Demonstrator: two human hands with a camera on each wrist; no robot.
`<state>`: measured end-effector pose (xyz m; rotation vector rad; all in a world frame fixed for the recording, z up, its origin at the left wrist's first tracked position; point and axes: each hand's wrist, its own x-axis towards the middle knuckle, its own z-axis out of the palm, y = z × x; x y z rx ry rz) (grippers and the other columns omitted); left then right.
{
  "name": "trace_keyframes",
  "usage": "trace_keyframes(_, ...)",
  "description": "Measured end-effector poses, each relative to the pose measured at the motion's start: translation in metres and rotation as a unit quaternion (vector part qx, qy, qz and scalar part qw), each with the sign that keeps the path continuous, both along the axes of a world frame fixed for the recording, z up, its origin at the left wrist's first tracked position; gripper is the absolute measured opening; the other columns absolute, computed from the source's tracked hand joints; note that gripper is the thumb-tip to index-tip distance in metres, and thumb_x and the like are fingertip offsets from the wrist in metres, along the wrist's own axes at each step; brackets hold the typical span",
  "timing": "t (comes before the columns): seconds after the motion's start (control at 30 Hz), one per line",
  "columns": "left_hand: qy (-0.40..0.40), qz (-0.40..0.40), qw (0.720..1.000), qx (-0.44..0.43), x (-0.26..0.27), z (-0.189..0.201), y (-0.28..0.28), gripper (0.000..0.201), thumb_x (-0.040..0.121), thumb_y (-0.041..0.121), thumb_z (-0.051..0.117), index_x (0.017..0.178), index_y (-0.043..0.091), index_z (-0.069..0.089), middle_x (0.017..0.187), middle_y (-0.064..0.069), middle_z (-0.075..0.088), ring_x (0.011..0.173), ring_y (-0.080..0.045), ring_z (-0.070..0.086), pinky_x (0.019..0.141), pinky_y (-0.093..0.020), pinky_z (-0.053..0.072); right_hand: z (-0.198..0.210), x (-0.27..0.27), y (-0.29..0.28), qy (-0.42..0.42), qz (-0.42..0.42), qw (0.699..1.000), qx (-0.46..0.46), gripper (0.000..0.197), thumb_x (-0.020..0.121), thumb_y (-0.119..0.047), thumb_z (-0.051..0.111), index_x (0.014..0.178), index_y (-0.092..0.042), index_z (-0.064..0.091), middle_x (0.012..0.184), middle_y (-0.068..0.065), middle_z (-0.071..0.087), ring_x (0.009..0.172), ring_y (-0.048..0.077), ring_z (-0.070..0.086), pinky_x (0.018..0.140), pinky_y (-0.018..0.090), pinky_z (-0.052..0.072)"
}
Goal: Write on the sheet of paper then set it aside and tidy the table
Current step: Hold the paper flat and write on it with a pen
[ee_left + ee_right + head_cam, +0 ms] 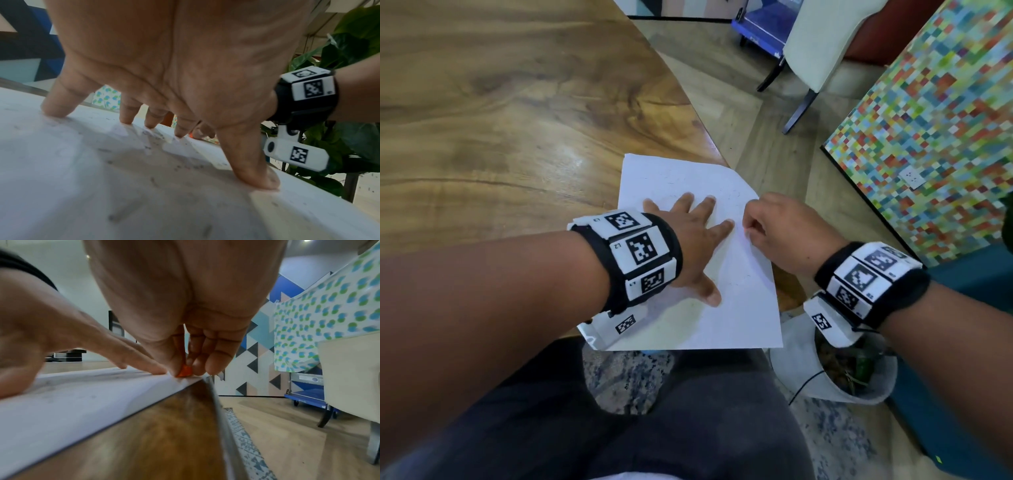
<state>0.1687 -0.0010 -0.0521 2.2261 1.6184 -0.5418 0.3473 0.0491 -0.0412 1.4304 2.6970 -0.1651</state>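
Left hand flat on paper; faint marks unreadable.

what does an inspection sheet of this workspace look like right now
surface: wooden table, bare wood beyond the paper
job's things: paper lies flat at the table's near corner, faint marks on it; small orange piece touches it
clutter: nothing seen
grippers: left hand spread, fingertips pressing the paper; right hand pinches the orange piece
cables: thin black cord across the white plant pot
surroundings: chair, mosaic panel, blue cart, rug
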Motion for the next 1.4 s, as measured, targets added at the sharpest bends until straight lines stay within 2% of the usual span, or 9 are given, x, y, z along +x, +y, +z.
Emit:
trace_keyframes(0.23,0.005,-0.004,1.0,0.003,0.0,-0.002,0.001,0.125,0.071,0.085,0.063,0.16,0.037,-0.01,0.169,-0.002,-0.019,0.155,-0.033,-0.011,0.111,-0.072,0.024,-0.005,-0.017,0.047,-0.011,-0.046,0.999,0.017,0.012,0.094,-0.019,0.047,0.089,-0.021,0.058,0.089,0.0,0.056,0.082,0.018,0.053,0.07,0.031,0.045)
trace_keyframes(0.37,0.003,-0.004,1.0,0.004,0.0,-0.001,0.0,0.125,0.071,0.084,0.064,0.16,0.037,-0.009,0.169,-0.003,-0.018,0.155,-0.034,-0.01,0.111,-0.073,0.023,0.001,-0.011,0.031,-0.025,-0.025,0.999,0.002,0.012,0.096,-0.021,0.047,0.091,-0.02,0.059,0.091,-0.001,0.055,0.082,0.018,0.054,0.073,0.033,0.05)
trace_keyframes(0.53,0.0,-0.005,1.0,0.004,0.0,-0.004,0.001,0.125,0.071,0.084,0.064,0.16,0.036,-0.011,0.169,-0.004,-0.019,0.155,-0.034,-0.012,0.112,-0.074,0.021,0.004,-0.003,0.007,-0.043,0.035,0.998,-0.01,0.012,0.096,-0.024,0.048,0.093,-0.021,0.059,0.093,-0.001,0.054,0.081,0.018,0.054,0.071,0.034,0.048)
trace_keyframes(0.7,-0.004,-0.009,1.0,0.005,-0.001,-0.005,0.001,0.124,0.072,0.084,0.063,0.16,0.036,-0.009,0.169,-0.003,-0.019,0.155,-0.034,-0.012,0.111,-0.074,0.021,-0.006,-0.02,0.052,-0.019,-0.024,0.999,0.017,0.012,0.093,-0.017,0.048,0.084,-0.02,0.055,0.087,0.0,0.054,0.08,0.019,0.052,0.068,0.03,0.04)
trace_keyframes(0.83,-0.007,-0.008,1.0,0.013,-0.002,-0.004,0.0,0.126,0.07,0.084,0.064,0.161,0.031,-0.006,0.169,-0.002,-0.015,0.155,-0.032,-0.008,0.11,-0.073,0.023,-0.01,-0.022,0.073,-0.022,-0.035,0.999,0.013,0.013,0.089,-0.018,0.048,0.078,-0.023,0.052,0.082,-0.003,0.053,0.082,0.021,0.054,0.067,0.033,0.043)
trace_keyframes(1.0,-0.017,0.005,1.0,0.021,-0.002,-0.002,0.0,0.131,0.069,0.083,0.068,0.162,0.023,-0.002,0.17,0.0,-0.011,0.156,-0.03,-0.003,0.111,-0.071,0.025,0.001,-0.01,0.026,-0.045,0.02,0.999,-0.007,0.012,0.094,-0.02,0.047,0.089,-0.019,0.057,0.09,-0.001,0.053,0.081,0.02,0.052,0.069,0.032,0.044)
trace_keyframes(1.1,-0.021,0.005,1.0,0.02,-0.003,-0.005,0.0,0.131,0.069,0.084,0.066,0.162,0.023,-0.005,0.17,0.001,-0.012,0.156,-0.029,-0.005,0.112,-0.07,0.024,0.002,-0.005,-0.014,-0.055,0.086,0.995,-0.023,0.011,0.094,-0.023,0.047,0.086,-0.019,0.054,0.087,-0.002,0.051,0.076,0.021,0.053,0.067,0.038,0.047)
trace_keyframes(1.17,-0.02,0.004,1.0,0.021,-0.004,-0.007,0.0,0.131,0.069,0.085,0.064,0.161,0.024,-0.006,0.17,0.001,-0.014,0.156,-0.029,-0.006,0.112,-0.07,0.023,0.001,-0.007,-0.021,-0.064,0.105,0.992,-0.029,0.011,0.094,-0.023,0.046,0.083,-0.022,0.049,0.086,-0.003,0.049,0.074,0.022,0.053,0.066,0.041,0.047)
trace_keyframes(1.4,-0.025,0.002,0.999,0.021,-0.007,-0.006,-0.001,0.132,0.067,0.088,0.062,0.162,0.027,-0.006,0.17,0.003,-0.015,0.156,-0.027,-0.007,0.113,-0.072,0.018,0.0,-0.018,0.013,-0.032,0.025,0.999,0.001,0.012,0.096,-0.022,0.048,0.096,-0.019,0.059,0.094,0.0,0.054,0.084,0.022,0.055,0.073,0.039,0.049)
